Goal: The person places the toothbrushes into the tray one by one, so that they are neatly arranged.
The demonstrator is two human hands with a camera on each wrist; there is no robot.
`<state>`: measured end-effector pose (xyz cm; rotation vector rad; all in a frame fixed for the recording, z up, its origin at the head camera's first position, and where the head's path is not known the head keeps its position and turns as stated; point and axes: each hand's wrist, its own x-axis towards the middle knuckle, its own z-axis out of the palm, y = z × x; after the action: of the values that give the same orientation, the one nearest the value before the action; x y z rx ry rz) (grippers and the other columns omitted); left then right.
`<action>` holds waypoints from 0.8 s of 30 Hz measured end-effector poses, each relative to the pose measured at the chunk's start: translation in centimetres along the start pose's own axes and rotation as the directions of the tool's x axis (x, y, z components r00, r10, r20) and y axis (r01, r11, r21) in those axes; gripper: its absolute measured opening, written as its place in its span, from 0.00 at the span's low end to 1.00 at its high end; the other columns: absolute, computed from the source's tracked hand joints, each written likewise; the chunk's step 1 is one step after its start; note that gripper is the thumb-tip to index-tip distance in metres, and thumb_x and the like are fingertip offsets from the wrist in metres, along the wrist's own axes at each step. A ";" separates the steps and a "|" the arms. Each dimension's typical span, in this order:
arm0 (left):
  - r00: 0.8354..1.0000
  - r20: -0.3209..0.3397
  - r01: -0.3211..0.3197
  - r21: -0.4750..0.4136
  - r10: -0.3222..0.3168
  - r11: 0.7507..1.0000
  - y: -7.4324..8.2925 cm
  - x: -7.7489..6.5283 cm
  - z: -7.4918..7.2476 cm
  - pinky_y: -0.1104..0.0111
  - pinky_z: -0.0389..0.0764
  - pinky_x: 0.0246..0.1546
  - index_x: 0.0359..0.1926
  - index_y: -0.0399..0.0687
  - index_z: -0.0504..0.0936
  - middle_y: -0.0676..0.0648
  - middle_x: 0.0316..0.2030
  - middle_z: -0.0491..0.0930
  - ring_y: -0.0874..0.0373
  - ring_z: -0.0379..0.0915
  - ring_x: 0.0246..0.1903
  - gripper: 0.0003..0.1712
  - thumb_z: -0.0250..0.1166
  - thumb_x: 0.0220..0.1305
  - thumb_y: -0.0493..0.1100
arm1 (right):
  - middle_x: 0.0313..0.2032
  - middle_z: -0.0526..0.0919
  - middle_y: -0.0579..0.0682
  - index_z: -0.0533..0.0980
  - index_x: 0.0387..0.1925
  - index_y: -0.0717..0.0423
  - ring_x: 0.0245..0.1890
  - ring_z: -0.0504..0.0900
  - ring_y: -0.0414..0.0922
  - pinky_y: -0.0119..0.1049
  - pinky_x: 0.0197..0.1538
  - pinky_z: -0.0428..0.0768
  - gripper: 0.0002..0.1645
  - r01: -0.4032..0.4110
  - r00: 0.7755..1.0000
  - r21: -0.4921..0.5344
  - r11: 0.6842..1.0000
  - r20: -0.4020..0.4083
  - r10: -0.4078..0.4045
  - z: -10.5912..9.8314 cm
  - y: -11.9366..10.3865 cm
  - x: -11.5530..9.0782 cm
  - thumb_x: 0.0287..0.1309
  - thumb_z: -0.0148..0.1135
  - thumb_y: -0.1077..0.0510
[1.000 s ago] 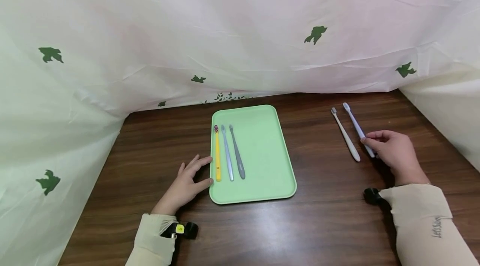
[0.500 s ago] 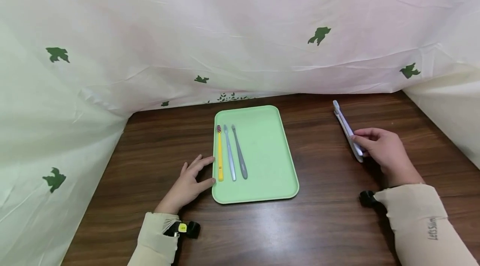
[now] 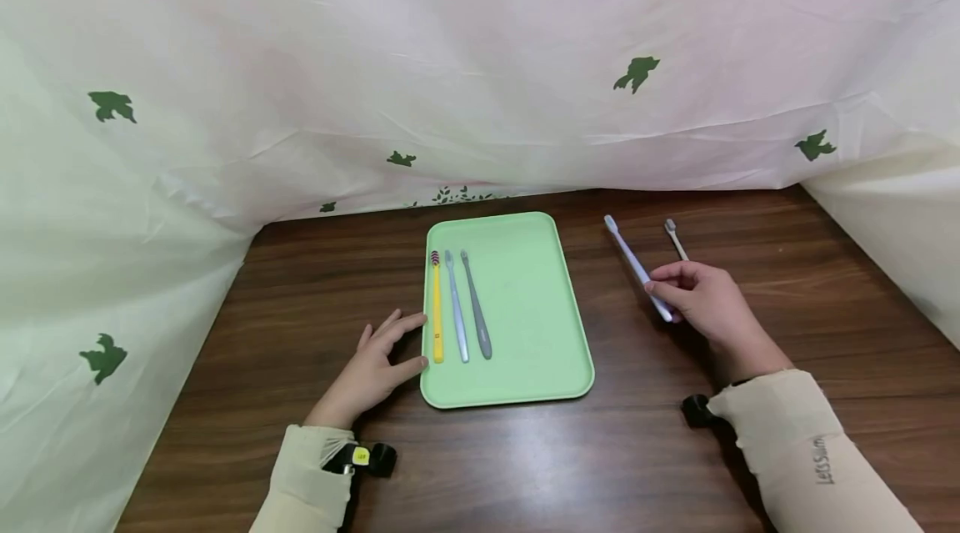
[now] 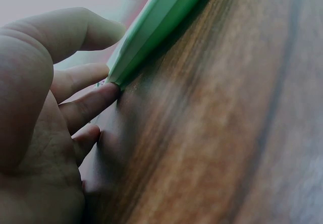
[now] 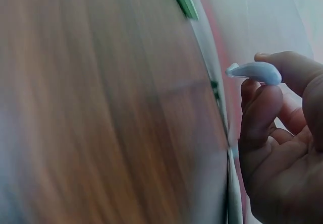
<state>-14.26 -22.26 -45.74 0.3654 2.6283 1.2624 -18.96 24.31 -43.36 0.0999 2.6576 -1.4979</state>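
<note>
Between thumb and fingers, my right hand (image 3: 708, 304) pinches a pale lavender toothbrush (image 3: 630, 258) by its handle, head pointing away; the right wrist view shows the handle end (image 5: 262, 72) held above the table. Behind that hand lies a white toothbrush (image 3: 677, 239), its lower handle hidden. My left hand (image 3: 371, 370) touches the left rim of a light green tray (image 3: 532, 383) with spread fingers and thumb; the left wrist view shows fingertips (image 4: 112, 90) at its side. On the tray, side by side, lie a yellow toothbrush (image 3: 438, 308), a blue-grey toothbrush (image 3: 457, 308) and a dark grey toothbrush (image 3: 477, 312).
A dark wooden table (image 3: 600, 458) carries everything. White cloth (image 3: 480, 57) printed with green birds hangs along its back and both sides. Bare wood lies between the tray and my right hand.
My right hand has lifted the lavender toothbrush from the right and carried it left, over and past the white one, towards the tray. The left hand and the tray have stayed put.
</note>
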 end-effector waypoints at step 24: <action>1.000 0.003 0.003 -0.011 -0.003 1.000 0.2 0.0 -0.1 0.43 0.25 0.73 0.71 0.50 0.71 0.46 0.70 0.68 0.45 0.41 0.77 0.35 0.70 0.65 0.44 | 0.28 0.83 0.52 0.81 0.42 0.65 0.23 0.76 0.43 0.34 0.24 0.79 0.11 0.081 0.983 0.156 0.985 0.152 -0.104 9.5 -5.9 -0.8 0.61 0.69 0.61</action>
<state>-14.23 -22.23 -45.52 0.3609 2.6177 1.2742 -18.36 13.14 -43.16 -0.1307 2.4551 -1.6556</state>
